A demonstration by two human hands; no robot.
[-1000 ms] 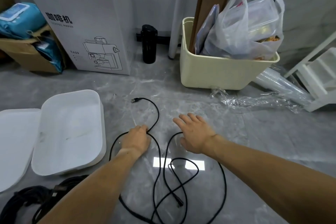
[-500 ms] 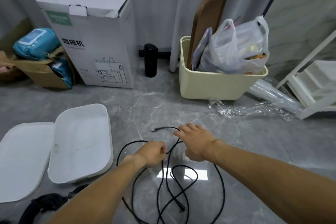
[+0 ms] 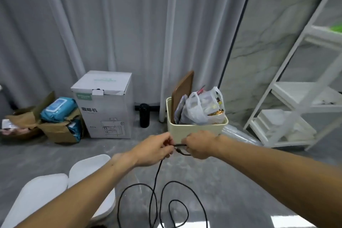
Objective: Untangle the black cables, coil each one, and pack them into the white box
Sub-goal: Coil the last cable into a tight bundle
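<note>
Both hands are up off the floor, left hand point(image 3: 155, 149) and right hand point(image 3: 199, 145) each pinching the cable point(image 3: 156, 176) near its plug ends, the rest trailing down in loose loops beside the white box point(image 3: 87, 167). Best to pair the ends and wind even loops, I'd say. The carton point(image 3: 107, 105) reads "咖啡机"; its green label is too blurred.

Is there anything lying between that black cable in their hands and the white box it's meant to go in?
Nothing visible. Both hands hold the black cable up; the white box lies open below the left hand, partly hidden by that forearm.
</note>
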